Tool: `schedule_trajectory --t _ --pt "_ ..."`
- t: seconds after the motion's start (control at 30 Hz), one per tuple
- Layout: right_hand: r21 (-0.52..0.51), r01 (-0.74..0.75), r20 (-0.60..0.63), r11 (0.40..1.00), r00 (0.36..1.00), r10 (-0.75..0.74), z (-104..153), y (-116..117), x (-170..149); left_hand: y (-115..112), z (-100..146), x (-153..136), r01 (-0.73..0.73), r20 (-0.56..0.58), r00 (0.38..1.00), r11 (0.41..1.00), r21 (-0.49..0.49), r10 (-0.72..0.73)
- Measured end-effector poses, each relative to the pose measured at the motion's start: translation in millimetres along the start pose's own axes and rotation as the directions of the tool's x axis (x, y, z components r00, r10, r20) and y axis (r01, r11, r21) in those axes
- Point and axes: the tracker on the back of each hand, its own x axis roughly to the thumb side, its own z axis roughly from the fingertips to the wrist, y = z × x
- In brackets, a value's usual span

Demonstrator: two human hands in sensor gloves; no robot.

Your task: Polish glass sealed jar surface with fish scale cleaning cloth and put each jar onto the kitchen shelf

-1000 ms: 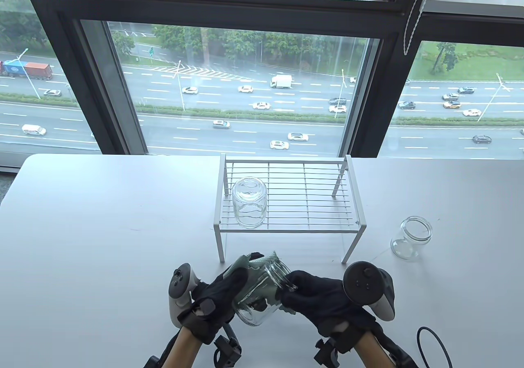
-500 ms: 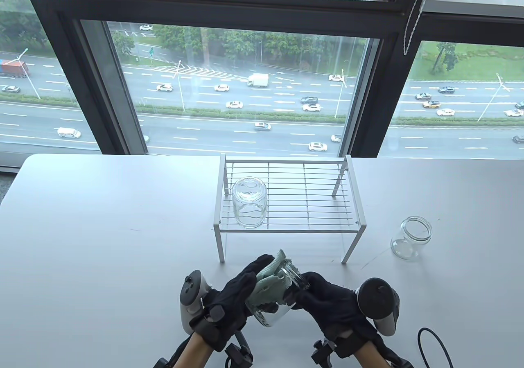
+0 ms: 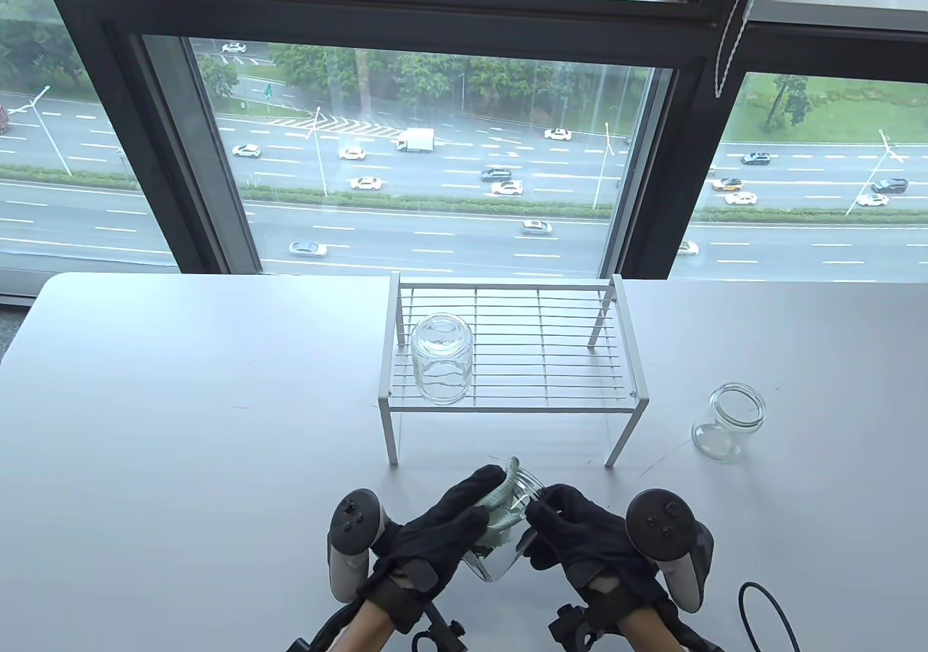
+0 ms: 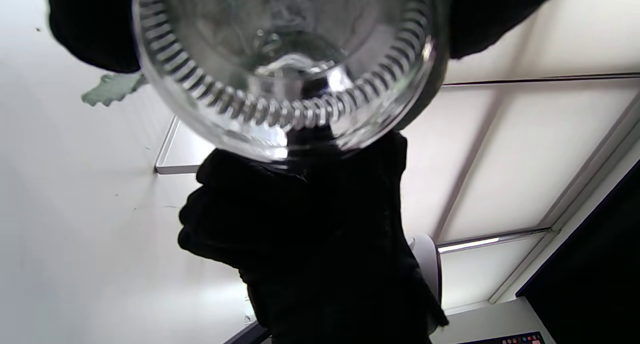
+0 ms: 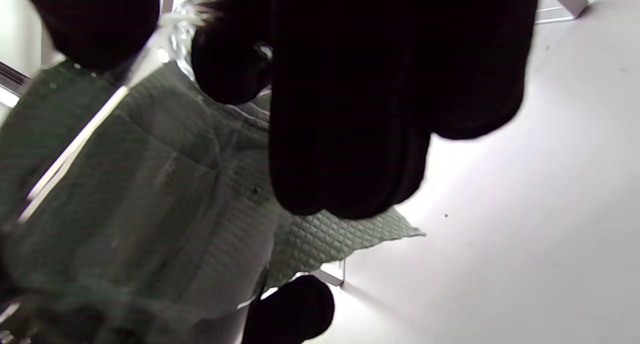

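A clear glass jar (image 3: 507, 539) is held tilted above the table's front edge, mouth pointing up and away. My left hand (image 3: 442, 529) presses a pale green cloth (image 3: 500, 518) around the jar's left side. My right hand (image 3: 580, 532) grips the jar near its rim. In the left wrist view the jar's ribbed base (image 4: 285, 74) fills the top. The right wrist view has the quilted cloth (image 5: 150, 184) seen through the glass. A second jar (image 3: 441, 360) stands upside down on the white wire shelf (image 3: 551, 362). A third jar (image 3: 727, 421) stands upright on the table at the right.
The white table (image 3: 181, 405) runs back to a large window. The shelf stands on thin legs just beyond my hands. A black cable (image 3: 768, 608) loops at the front right corner.
Both hands and the jar have shifted to the right and slightly nearer. The left hand has slid the cloth along the jar toward its rim, and the jar has turned in the grip.
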Motion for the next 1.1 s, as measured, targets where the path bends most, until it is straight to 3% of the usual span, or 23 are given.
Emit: schedule_trajectory --t 0.07,0.13,0.23,0.3,0.4,0.43,0.5,0.57,0.6,0.67,0.77,0.87,0.93,1.0,1.03,1.1 --pt "0.019 0.017 -0.057 1.0 0.998 -0.016 0.0 0.5 -2.8 -1.3 -0.4 5.7 0.118 0.023 0.993 0.993 0.005 -0.118" --pt "0.069 0.087 -0.088 0.994 0.993 -0.08 0.5 -0.4 -3.9 0.1 -0.4 8.3 0.127 0.035 0.991 0.992 0.018 -0.127" --pt "0.166 0.201 0.01 0.965 0.979 -0.205 -4.0 -0.5 -1.7 7.0 0.0 2.1 -0.072 0.019 0.997 0.995 0.072 0.071" --pt "0.266 0.27 0.068 0.925 0.952 -0.297 -8.5 -0.2 0.9 9.3 1.3 -4.9 -0.295 -0.009 0.955 0.953 0.071 0.296" --pt "0.375 0.277 0.142 0.885 0.926 -0.35 -14.4 -0.9 2.0 3.0 -1.0 -9.3 -0.502 -0.038 0.865 0.864 -0.037 0.501" --pt "0.391 0.172 0.262 0.904 0.921 -0.289 -18.2 -2.3 2.6 -2.9 -1.5 -8.9 -0.546 -0.061 0.838 0.831 -0.108 0.542" --pt "0.331 0.07 0.353 0.941 0.916 -0.192 -19.0 -7.8 2.0 -7.4 0.1 -8.9 -0.575 -0.086 0.818 0.809 -0.123 0.568" --pt "0.158 0.0 0.403 0.987 0.913 -0.064 -15.1 -12.0 2.5 -7.7 0.4 -7.4 -0.542 -0.083 0.84 0.835 -0.096 0.536" --pt "0.151 -0.026 0.427 0.988 0.903 -0.041 -14.3 -12.4 3.6 -6.7 0.0 -5.6 -0.499 -0.067 0.866 0.859 -0.113 0.495" --pt "0.072 0.02 0.396 0.997 0.917 -0.047 -11.0 -11.7 4.1 -5.1 0.3 -0.5 -0.42 -0.041 0.907 0.9 -0.117 0.418" --pt "0.025 0.002 0.305 1.0 0.952 -0.01 -10.4 -10.0 1.0 -2.9 1.6 11.4 -0.192 0.033 0.98 0.98 -0.045 0.194" --pt "-0.001 0.022 0.177 1.0 0.984 -0.022 -7.6 -7.3 -2.1 -4.1 1.7 21.9 0.108 0.114 0.988 0.994 -0.011 -0.106" --pt "-0.016 0.001 0.143 1.0 0.99 0.001 -3.9 -7.0 -0.4 -4.6 1.9 23.2 0.157 0.124 0.98 0.988 0.002 -0.156" --pt "-0.02 0.046 0.13 0.999 0.991 -0.043 -0.8 -7.1 1.7 -3.1 0.6 20.4 0.02 0.095 0.995 1.0 -0.011 -0.019" --pt "0.021 0.099 0.17 0.995 0.98 -0.101 -2.7 -7.1 1.2 -1.9 0.6 18.3 -0.05 0.09 0.995 0.999 -0.013 0.051" --pt "0.166 0.3 0.19 0.939 0.925 -0.33 -6.8 -4.9 1.6 -1.6 -0.3 12.4 -0.349 0.067 0.935 0.937 -0.014 0.349"
